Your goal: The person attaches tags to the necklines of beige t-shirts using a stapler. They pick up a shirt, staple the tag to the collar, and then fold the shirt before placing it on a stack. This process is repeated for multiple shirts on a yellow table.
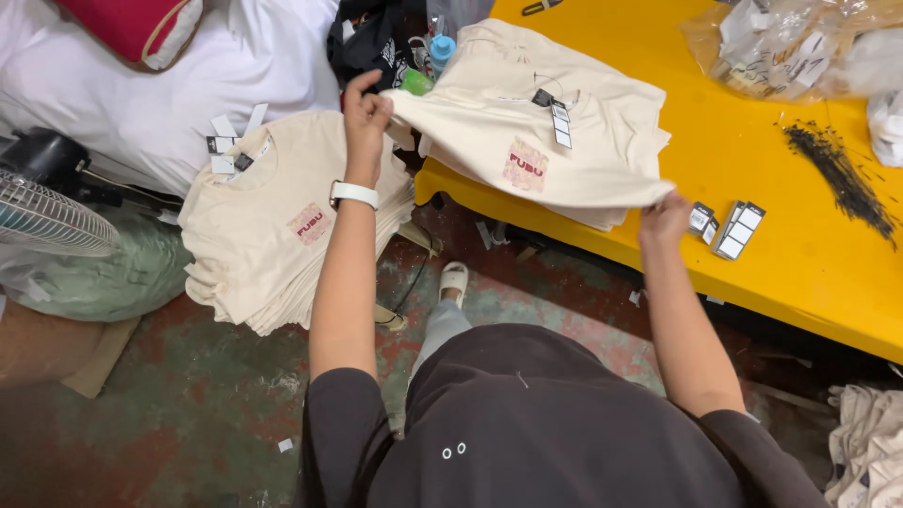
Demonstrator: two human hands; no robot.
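Note:
My left hand [365, 118] pinches the left edge of a folded cream t-shirt [527, 132] with a small red chest print and a hanging black-and-white tag [559, 120]. My right hand [664, 218] grips the same shirt at its lower right corner. The shirt is lifted off a stack of like shirts at the corner of the yellow table [752, 188]. To the left, below my left forearm with its white wristband [355, 194], sits a second stack of cream t-shirts [273, 226] with tags at the collar.
Loose hang tags [729, 226] lie on the table by my right hand. A pile of black plastic fasteners [837, 169] and clear bags [790, 42] lie farther right. A fan [47, 207], white bedding [160, 103] and a green bag [122, 273] stand left.

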